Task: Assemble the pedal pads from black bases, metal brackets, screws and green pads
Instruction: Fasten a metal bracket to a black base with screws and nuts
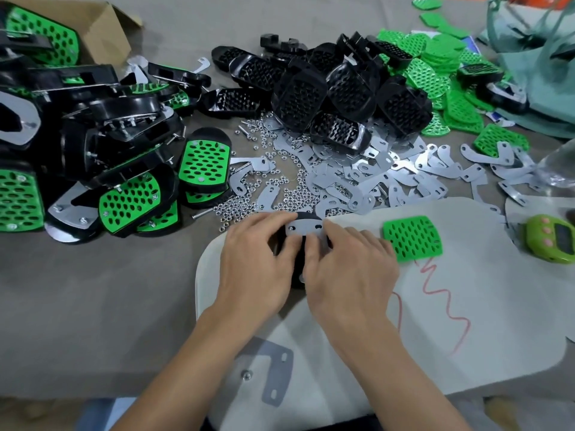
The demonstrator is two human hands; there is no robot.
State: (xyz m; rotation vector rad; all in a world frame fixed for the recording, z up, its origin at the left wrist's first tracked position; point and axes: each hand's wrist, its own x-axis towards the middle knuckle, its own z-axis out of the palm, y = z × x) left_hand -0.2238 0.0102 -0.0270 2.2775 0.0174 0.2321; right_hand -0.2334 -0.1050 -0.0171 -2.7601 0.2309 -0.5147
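A black base [298, 263] lies on the white board [466, 321] in front of me, mostly hidden under both hands. A metal bracket [306, 229] sits on top of it. My left hand [255, 259] grips the base's left side, its fingers curled onto the bracket. My right hand [348, 272] lies over the right side with fingertips curled on the bracket. A loose green pad [412, 238] rests on the board just right of my right hand. Another bracket [269, 370] with a nut [246, 375] lies near the board's front edge.
Finished pedals [130, 200] are heaped at the left by a cardboard box [102, 29]. Black bases [326, 88] pile up behind, green pads [441, 66] at back right. Loose brackets [389, 175] and nuts [280, 188] cover the middle. A green timer [550, 241] sits at the right.
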